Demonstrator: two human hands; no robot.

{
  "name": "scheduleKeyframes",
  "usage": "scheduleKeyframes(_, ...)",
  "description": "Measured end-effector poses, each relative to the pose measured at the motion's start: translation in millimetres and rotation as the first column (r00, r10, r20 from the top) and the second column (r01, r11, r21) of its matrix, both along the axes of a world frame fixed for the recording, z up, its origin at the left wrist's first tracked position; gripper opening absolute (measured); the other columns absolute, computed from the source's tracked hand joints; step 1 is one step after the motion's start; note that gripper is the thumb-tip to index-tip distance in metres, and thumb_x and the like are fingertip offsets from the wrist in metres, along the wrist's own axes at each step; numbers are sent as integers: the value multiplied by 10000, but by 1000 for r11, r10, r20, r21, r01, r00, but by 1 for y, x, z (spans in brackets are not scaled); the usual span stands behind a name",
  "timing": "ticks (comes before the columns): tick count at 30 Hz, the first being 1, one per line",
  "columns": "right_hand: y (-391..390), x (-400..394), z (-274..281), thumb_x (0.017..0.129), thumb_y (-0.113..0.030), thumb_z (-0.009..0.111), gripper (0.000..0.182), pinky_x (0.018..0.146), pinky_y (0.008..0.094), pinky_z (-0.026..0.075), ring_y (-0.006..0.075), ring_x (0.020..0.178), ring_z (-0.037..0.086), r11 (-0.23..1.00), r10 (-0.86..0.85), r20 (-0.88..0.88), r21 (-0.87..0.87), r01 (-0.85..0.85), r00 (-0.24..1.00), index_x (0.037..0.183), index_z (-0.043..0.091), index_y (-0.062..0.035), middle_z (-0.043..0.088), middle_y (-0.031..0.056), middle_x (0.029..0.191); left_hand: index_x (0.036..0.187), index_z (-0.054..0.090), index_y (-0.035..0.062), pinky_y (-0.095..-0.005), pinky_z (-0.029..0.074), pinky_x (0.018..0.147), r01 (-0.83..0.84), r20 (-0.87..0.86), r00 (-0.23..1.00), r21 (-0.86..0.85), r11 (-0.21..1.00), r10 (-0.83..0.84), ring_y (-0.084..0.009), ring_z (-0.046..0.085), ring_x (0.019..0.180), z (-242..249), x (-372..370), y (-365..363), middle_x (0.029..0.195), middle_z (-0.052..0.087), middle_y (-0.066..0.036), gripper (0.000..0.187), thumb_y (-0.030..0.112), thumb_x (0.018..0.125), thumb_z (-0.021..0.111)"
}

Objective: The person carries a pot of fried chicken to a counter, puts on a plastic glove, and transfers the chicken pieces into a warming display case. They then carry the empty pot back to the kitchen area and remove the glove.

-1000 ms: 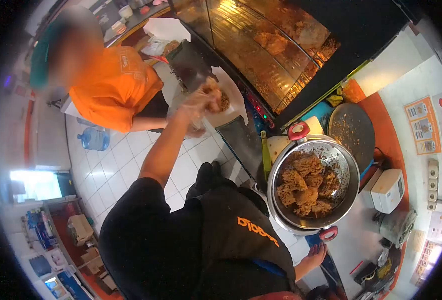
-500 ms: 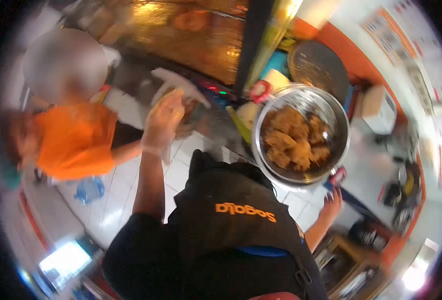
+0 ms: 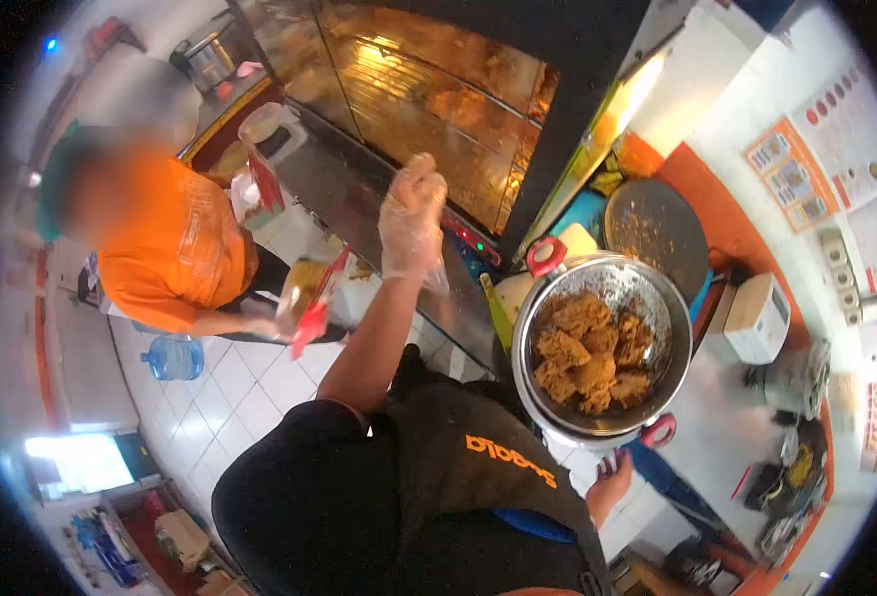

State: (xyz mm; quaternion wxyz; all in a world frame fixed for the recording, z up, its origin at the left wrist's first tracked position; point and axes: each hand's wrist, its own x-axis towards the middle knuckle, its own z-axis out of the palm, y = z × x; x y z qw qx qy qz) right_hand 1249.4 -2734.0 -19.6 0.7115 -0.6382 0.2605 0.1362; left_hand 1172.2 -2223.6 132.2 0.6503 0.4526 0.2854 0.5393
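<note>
"Six letters on the black apron (image 3: 458,487) made the one word I could read: Sogala, in orange, upside down from above. Did you get more?"

"No. Pale print on the co-worker's orange shirt (image 3: 185,248) was too blurred, and the wall poster (image 3: 793,179) too small."

"What had changed over that half second?"

"The gloved left hand (image 3: 414,223) had been over a white box near the co-worker; now it stood raised in front of the heated cabinet (image 3: 438,119). A red flap (image 3: 311,326) showed clearly near the co-worker, where I hadn't made one out before."

"Was that glove gripping anything?"

"Its fingers were bunched together; I couldn't tell whether they pinched something. The bare right hand (image 3: 609,487) was open, fingers slightly bent, just beside the lower red handle (image 3: 659,430). Whether they touched, I couldn't tell."

"And the fried chicken (image 3: 592,348)?"

"Heaped in the steel bowl (image 3: 673,348), well to the right of the gloved hand and just beyond the bare one, with neither touching it."
</note>
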Motion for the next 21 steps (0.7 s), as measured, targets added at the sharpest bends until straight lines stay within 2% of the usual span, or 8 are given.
scheduleKeyframes(4,26,-16,-5,941,-401,472,397,709,301,417,150,823,528,999,-31,-102,28,34,994,1158,545,-77,593,45,1007,1114,590,58,-248,460,811,-218,21,974,351,910,225,-124,566,968,-10,-11,87,1064,597,-40,268,151,869,641)
scheduleKeyframes(6,34,-15,-9,945,-419,462,417,709,308,421,159,825,532,999,-27,-123,33,31,992,1164,538,-72,593,59,1013,1112,603,33,-273,473,639,-395,215,900,32,918,379,-139,580,823,14,-21,111,992,618,-40,287,73,831,648)
scheduleKeyframes(9,48,-29,-25,944,-453,446,516,734,340,449,204,895,563,985,17,-29,-170,-22,999,1243,499,-36,580,103,1104,1078,614,42,-289,452,608,-522,201,837,13,853,510,-140,563,779,22,-47,170,941,607,-32,252,100,835,645)
scheduleKeyframes(11,59,-27,-21,945,-434,448,533,774,355,458,221,938,563,984,-176,-64,-38,173,982,1274,473,-15,560,121,1151,1027,622,58,-271,428,600,-508,213,842,0,862,496,-126,546,758,25,-66,215,909,595,-18,215,174,846,637)
scheduleKeyframes(14,46,-38,-52,920,-485,455,585,787,389,460,265,952,557,967,-235,137,-66,246,962,1253,488,-5,556,118,1176,930,593,53,-307,430,698,-657,-253,735,-38,753,629,-158,534,812,49,-86,274,907,564,-53,191,221,841,618)
scheduleKeyframes(15,34,-42,-76,891,-551,474,643,782,401,460,290,937,564,963,-228,256,-81,256,939,1230,508,-6,563,112,1182,930,593,53,-307,430,698,-650,-241,743,-33,760,625,-158,534,812,46,-90,292,907,564,-53,191,221,841,618)
scheduleKeyframes(18,48,-65,-66,929,-464,362,551,817,428,474,307,942,568,898,-334,238,-213,385,912,1227,514,-26,579,150,1158,992,567,84,-320,404,776,-637,-352,655,219,739,669,-195,503,865,6,-92,403,942,547,-85,227,277,885,512)
scheduleKeyframes(21,67,-100,-101,958,-417,272,504,937,449,376,307,1103,484,830,-493,153,-213,515,857,1278,491,-94,539,118,1249,1120,571,139,-246,358,903,-438,-123,583,785,438,803,-184,478,933,-135,-95,600,935,533,-42,345,360,919,399)
